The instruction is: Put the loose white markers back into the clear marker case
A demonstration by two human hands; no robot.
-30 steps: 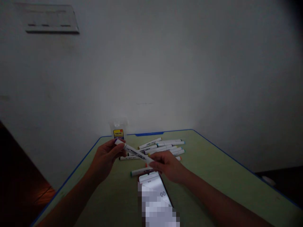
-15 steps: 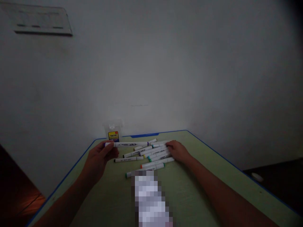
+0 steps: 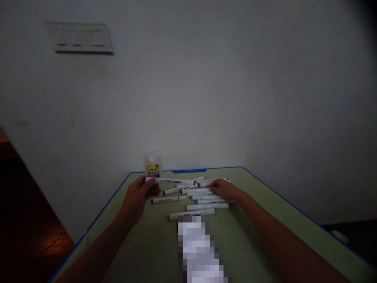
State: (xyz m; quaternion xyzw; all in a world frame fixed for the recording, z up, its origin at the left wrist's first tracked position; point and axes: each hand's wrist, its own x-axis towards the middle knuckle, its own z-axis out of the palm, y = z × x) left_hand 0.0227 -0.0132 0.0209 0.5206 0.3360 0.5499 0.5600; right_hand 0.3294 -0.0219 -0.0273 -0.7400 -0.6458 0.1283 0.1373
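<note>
My left hand (image 3: 138, 195) grips a white double-ended marker (image 3: 172, 181) near its dark-capped end, holding it level above the far part of the table. My right hand (image 3: 226, 189) rests palm down on the far right of a group of several white markers (image 3: 203, 200) with coloured caps. Its fingers lie on or against the top markers and hold none. The markers lie roughly side by side on the green tabletop (image 3: 259, 224), some hidden under my right hand.
A clear plastic box (image 3: 152, 163) with a yellow label stands at the far table edge. A pixelated patch (image 3: 198, 251) covers the near middle of the table. The table has a blue edge, with a white wall behind and a dark floor to the left.
My right hand has let go of the white marker and now rests on the group. My left hand keeps hold, and the marker now lies level instead of slanted.
</note>
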